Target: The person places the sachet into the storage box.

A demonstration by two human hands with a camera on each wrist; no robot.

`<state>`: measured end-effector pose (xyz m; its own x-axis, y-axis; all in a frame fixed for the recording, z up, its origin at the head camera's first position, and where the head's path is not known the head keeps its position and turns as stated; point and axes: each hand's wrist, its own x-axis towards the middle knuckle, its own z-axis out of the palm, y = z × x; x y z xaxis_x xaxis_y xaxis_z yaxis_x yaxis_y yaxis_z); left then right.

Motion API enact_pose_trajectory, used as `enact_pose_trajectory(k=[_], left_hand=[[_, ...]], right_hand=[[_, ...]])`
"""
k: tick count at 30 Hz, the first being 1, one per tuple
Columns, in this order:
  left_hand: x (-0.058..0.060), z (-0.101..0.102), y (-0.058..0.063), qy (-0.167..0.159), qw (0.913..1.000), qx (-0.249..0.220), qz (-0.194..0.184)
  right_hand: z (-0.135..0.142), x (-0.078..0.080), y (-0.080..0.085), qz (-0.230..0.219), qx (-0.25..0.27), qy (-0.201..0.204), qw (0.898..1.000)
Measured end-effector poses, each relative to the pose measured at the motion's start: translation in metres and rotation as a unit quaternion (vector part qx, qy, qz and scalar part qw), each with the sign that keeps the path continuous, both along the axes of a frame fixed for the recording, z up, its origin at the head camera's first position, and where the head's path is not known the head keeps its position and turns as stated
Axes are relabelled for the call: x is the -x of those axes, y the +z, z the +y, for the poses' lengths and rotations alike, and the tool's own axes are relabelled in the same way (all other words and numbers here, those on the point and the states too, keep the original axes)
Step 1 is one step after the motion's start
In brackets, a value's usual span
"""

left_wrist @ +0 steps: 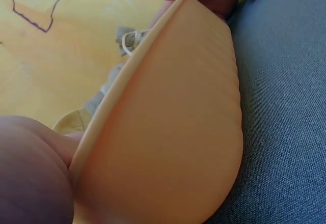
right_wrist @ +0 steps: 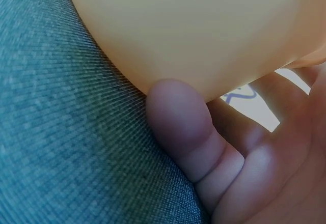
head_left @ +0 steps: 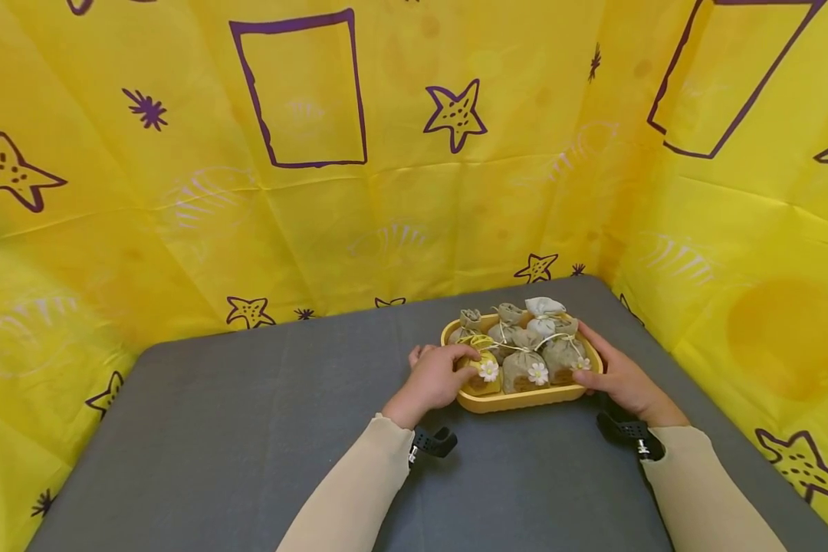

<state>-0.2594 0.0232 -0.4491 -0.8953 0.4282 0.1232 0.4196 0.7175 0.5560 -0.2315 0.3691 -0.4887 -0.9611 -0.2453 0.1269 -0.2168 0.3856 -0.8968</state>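
A yellow-orange oval tray with a ribbed side stands on the grey surface, holding several small drawstring pouches. At its left end my left hand reaches over the rim, thumb and forefinger pinching a yellow pouch with a white daisy. That thumb crosses the tray rim in the left wrist view. My right hand grips the tray's right end, its thumb over the front rim. In the right wrist view, a fingertip presses against the tray's outer wall.
Beside the yellow pouch sit grey-beige pouches, including a front one with a daisy; a whitish pouch is at the back. The grey table meets yellow patterned cloth behind and at the sides. Each wrist wears a black strap.
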Motion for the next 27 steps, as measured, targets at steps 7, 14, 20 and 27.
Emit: enact_pose_trajectory(k=[7, 14, 20, 27], left_hand=[[-0.004, 0.004, -0.001, 0.002, 0.9998, -0.021, 0.004], [-0.009, 0.006, 0.0, 0.009, 0.9996, -0.019, 0.015], [-0.004, 0.007, -0.001, 0.016, 0.9992, -0.034, 0.013], [0.004, 0.008, -0.004, 0.022, 0.9984, -0.052, 0.001]], right_hand=[[-0.001, 0.0, 0.0, 0.01, 0.004, -0.007, 1.0], [-0.002, 0.002, 0.0, 0.01, 0.009, -0.03, 0.999], [-0.001, 0.003, 0.001, 0.005, 0.016, -0.022, 1.0], [-0.002, 0.003, 0.0, -0.006, 0.005, -0.033, 0.999]])
